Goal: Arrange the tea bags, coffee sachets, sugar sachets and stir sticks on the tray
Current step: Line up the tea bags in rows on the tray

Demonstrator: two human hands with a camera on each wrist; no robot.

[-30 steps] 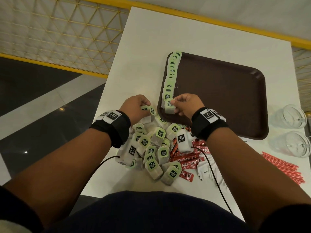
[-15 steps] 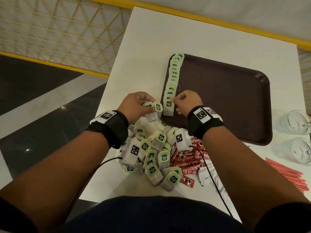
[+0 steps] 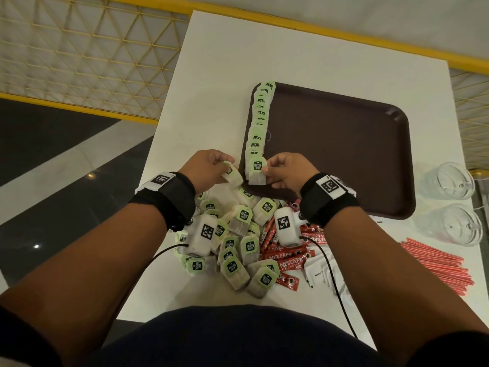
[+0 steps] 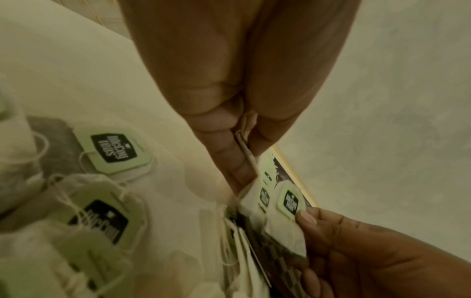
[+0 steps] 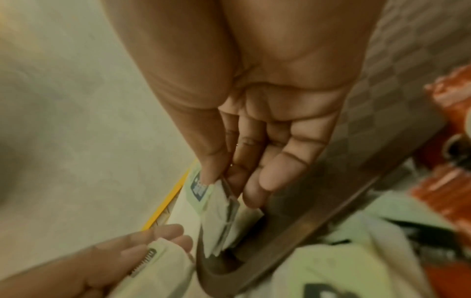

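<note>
Counter [image 3: 227, 59] — carries everything. Tray [image 3: 344, 154]: one row of tea bags [image 3: 259, 123] laid on its left edge, rest bare. I have my right grip [image 3: 288, 169] pinching a tea bag [image 3: 256, 172] at the row's near end; left grip [image 3: 209, 168] pinches another tea bag [image 3: 232, 177] beside it. Below both grips — loose tea bag pile [image 3: 238, 245], coffee sachets [image 3: 288, 258], sugar sachets [image 3: 317, 274]; stir sticks [image 3: 436, 263] and glasses [image 3: 449, 202] far right. Most remains, I judge.

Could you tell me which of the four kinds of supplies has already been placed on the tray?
Only the green-tagged tea bags, lined along the brown plastic tray's left edge.
</note>
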